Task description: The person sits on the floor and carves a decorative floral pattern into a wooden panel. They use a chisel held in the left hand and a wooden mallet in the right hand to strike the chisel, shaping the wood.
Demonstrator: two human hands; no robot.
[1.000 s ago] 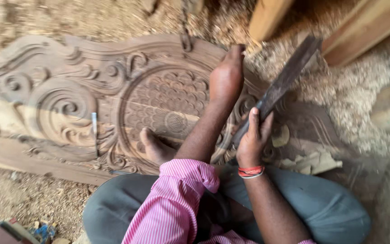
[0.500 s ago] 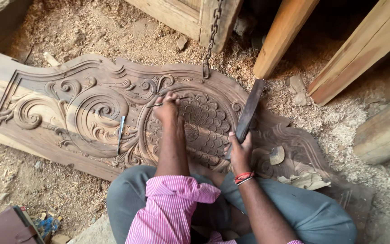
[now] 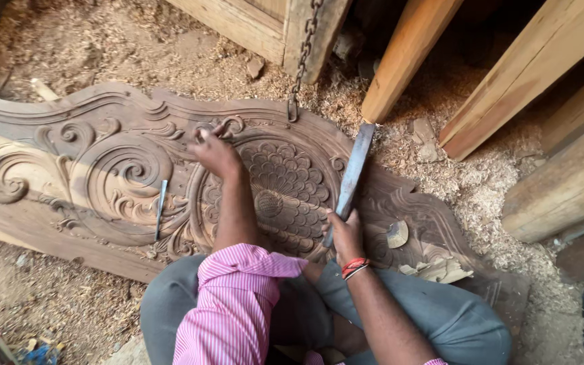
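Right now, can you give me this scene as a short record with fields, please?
Left hand: on the carved wooden panel, near its top scroll
Right hand: holds a long flat metal tool, raised over the panel
Loose tool: thin chisel lying on the panel
Ground: sawdust, wood chips
Behind: timber beams, hanging chain

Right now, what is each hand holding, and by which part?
The right hand grips a long flat metal bar at its lower end. The left hand rests on the carved wooden panel; whether it holds a small tool cannot be told.
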